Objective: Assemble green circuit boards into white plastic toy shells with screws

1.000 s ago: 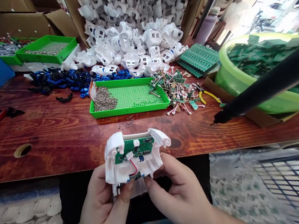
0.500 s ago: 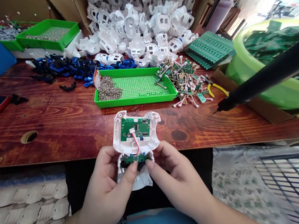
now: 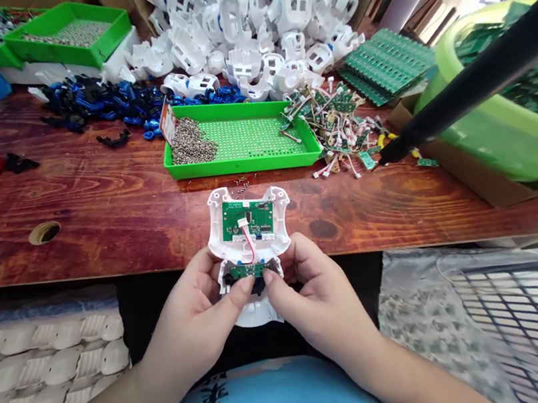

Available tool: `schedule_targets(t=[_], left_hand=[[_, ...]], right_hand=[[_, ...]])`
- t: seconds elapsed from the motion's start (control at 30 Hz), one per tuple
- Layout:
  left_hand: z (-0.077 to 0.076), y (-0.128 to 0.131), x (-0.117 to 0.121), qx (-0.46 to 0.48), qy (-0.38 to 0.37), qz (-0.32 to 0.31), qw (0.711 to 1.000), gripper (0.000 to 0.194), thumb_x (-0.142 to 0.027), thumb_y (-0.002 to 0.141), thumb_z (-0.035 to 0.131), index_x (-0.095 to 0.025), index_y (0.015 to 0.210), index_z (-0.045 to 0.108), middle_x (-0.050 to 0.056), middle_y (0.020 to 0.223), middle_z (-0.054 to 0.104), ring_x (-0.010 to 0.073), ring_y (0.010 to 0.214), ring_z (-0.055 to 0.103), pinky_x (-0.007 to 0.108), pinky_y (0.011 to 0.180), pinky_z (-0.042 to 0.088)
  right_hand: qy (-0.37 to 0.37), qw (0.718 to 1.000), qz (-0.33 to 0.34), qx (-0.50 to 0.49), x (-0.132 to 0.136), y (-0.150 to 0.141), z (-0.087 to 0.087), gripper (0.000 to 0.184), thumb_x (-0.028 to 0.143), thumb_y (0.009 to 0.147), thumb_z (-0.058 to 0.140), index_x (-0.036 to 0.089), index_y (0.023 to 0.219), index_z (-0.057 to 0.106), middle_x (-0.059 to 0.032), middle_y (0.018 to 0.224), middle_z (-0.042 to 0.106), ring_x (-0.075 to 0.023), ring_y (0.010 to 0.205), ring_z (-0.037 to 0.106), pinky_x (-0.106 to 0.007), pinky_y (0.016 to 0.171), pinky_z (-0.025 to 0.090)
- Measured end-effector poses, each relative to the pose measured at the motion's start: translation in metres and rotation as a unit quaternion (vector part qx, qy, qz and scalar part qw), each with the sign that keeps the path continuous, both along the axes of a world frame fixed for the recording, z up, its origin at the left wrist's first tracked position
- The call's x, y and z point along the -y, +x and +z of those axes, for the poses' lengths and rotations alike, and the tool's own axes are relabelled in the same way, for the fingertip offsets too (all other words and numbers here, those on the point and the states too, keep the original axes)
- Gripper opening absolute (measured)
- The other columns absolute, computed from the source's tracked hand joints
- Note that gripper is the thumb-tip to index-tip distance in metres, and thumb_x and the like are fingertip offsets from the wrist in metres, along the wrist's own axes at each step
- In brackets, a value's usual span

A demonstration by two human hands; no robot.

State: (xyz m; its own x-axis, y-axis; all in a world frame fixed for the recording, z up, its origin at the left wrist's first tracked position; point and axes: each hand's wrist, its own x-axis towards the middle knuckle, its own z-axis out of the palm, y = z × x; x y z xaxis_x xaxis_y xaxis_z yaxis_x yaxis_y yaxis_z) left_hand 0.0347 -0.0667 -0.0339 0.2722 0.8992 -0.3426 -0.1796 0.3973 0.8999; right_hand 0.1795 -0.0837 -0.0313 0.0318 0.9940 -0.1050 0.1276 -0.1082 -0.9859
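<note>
Between my hands, at the table's front edge, is an opened white plastic housing (image 3: 250,248) in two parts. The far part carries a green circuit board (image 3: 237,230), joined by a red and white wire (image 3: 250,243) to a smaller green board (image 3: 242,271) in the near part. My left hand (image 3: 198,306) grips the near part from the left, its thumb on the small board. From the right, my right hand (image 3: 310,289) holds the same part, thumb also pressing at the board. The other fingers are partly hidden behind the housing.
Beyond the hands stands a green tray (image 3: 248,164) with small screws. White shells (image 3: 235,45) are heaped behind it, with blue and black parts (image 3: 113,107) to the left. Wired boards (image 3: 333,124) lie right, near a black electric screwdriver (image 3: 420,128) and a green tub (image 3: 465,132).
The view has shifted slightly, and the screwdriver tip now appears over the wired boards. Both hands keep their hold on the housing, the thumbs still at the small board.
</note>
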Motion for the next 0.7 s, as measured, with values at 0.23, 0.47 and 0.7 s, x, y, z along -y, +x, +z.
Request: schedule_targets(t=[0.23, 0.47, 0.7], left_hand=[[-0.003, -0.003, 0.005, -0.029, 0.047, -0.029, 0.998, 0.031, -0.028, 0.083, 0.065, -0.027, 0.115, 0.066, 0.000, 0.106, 0.075, 0.0188, 0.093, 0.070, 0.022, 0.082, 0.054], [-0.005, -0.010, 0.010, -0.172, 0.187, -0.058, 0.966, 0.042, -0.018, 0.085, 0.059, -0.036, 0.123, 0.060, -0.005, 0.111, 0.073, 0.0176, 0.098, 0.067, 0.019, 0.085, 0.050], [-0.002, -0.014, 0.014, -0.227, 0.219, -0.061, 0.947, 0.042, -0.011, 0.081, 0.055, -0.032, 0.115, 0.068, -0.002, 0.102, 0.076, 0.0235, 0.093, 0.068, 0.026, 0.080, 0.053]], right_hand=[[0.028, 0.997, 0.018, -0.073, 0.004, 0.002, -0.001, 0.005, 0.019, 0.081, 0.055, 0.020, 0.084, 0.052, 0.0020, 0.073, 0.058, -0.0093, 0.063, 0.055, -0.021, 0.059, 0.049], [0.071, 0.997, 0.020, -0.025, 0.009, -0.002, -0.003, 0.034, 0.015, 0.076, 0.064, 0.023, 0.106, 0.051, -0.0023, 0.094, 0.064, -0.0131, 0.076, 0.062, -0.024, 0.067, 0.054], [0.093, 0.996, 0.012, -0.006, 0.008, -0.008, -0.005, 0.036, 0.016, 0.072, 0.065, 0.022, 0.104, 0.049, -0.0038, 0.094, 0.064, -0.0156, 0.078, 0.063, -0.027, 0.067, 0.053]])
